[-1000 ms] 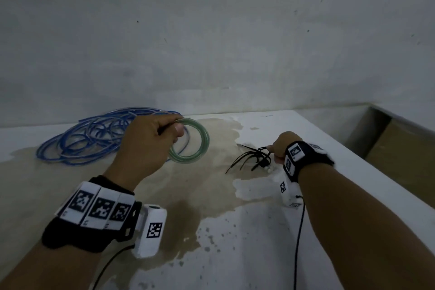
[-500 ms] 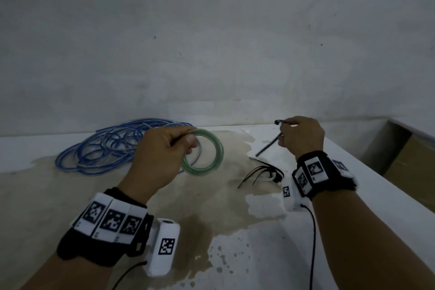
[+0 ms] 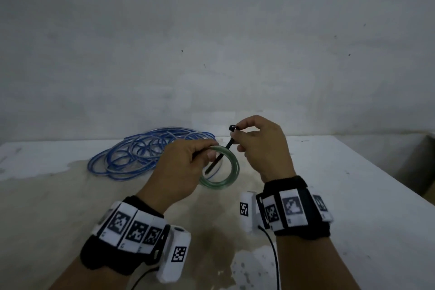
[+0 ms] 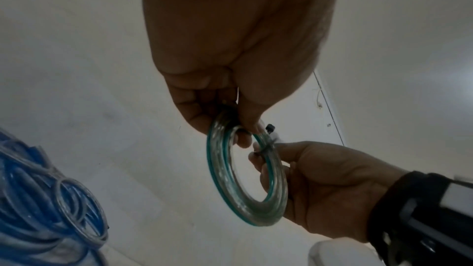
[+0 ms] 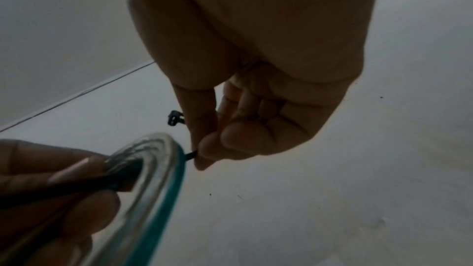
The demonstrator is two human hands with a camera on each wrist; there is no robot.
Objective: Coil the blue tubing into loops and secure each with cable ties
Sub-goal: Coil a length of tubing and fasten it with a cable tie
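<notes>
My left hand (image 3: 188,162) pinches the top of a small coil of clear tubing with a green stripe (image 3: 231,176), held above the table. In the left wrist view the coil (image 4: 245,207) hangs below my fingers. My right hand (image 3: 249,139) pinches a black cable tie (image 3: 227,147) near its head. The tie's strap runs down through the coil's opening. The right wrist view shows the tie head (image 5: 174,117) beside my thumb and the coil (image 5: 163,179) close by. A loose heap of blue tubing (image 3: 141,153) lies on the table behind my left hand.
The white table (image 3: 353,195) is stained brown across its middle and meets a grey wall (image 3: 211,42) at the back. Its right edge drops off beside a brown box (image 3: 421,167). The heap of spare cable ties is hidden behind my right wrist.
My right hand lifted one cable tie off the table heap and carried it left to the coil. The tie's strap now passes through the coil. The left hand kept hold of the coil.
</notes>
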